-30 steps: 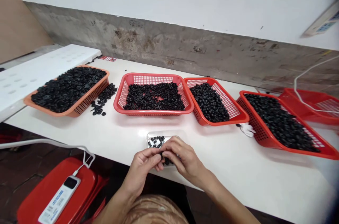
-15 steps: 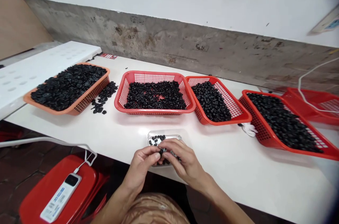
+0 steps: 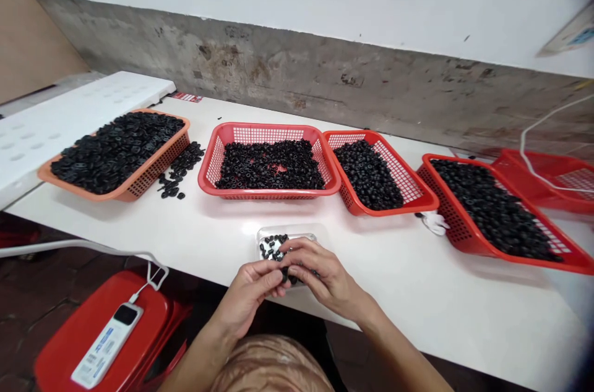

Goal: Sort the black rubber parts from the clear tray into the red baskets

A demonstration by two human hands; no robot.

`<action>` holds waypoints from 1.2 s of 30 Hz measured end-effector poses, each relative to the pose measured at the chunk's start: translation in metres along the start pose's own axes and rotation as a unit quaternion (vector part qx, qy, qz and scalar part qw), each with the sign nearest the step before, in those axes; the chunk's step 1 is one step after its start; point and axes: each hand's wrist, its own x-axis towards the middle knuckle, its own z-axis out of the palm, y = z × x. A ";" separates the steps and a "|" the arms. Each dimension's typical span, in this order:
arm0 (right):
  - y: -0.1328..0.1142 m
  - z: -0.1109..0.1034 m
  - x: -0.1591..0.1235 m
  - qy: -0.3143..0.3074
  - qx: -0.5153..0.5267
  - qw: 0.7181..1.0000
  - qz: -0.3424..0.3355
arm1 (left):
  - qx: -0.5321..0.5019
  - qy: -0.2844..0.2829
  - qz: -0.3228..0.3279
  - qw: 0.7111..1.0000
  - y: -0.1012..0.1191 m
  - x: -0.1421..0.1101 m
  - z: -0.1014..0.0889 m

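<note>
My left hand (image 3: pixel 248 293) and my right hand (image 3: pixel 320 277) meet at the near edge of the white table (image 3: pixel 208 237), fingertips pinched together on a small black part (image 3: pixel 284 272). They hover over a small clear tray (image 3: pixel 278 242) that holds several black parts. Both hands are closed in a pinch. The right hand covers the tray's near right side.
An orange basket (image 3: pixel 158 160) of black rings stands at the left, with loose rings (image 3: pixel 179 172) beside it. Three red baskets (image 3: pixel 269 132) (image 3: pixel 417 194) (image 3: pixel 455 234) of black parts line the back. A red stool (image 3: pixel 139 293) with a white power bank (image 3: pixel 106 342) stands below left.
The hands have stayed over the clear tray, shifting only slightly; the fingertips keep working the small black part. The camera has drifted a little.
</note>
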 end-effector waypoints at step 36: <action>-0.010 0.013 0.003 0.031 -0.427 0.885 -0.184 | 0.081 0.033 0.075 0.993 -0.005 -0.008 0.000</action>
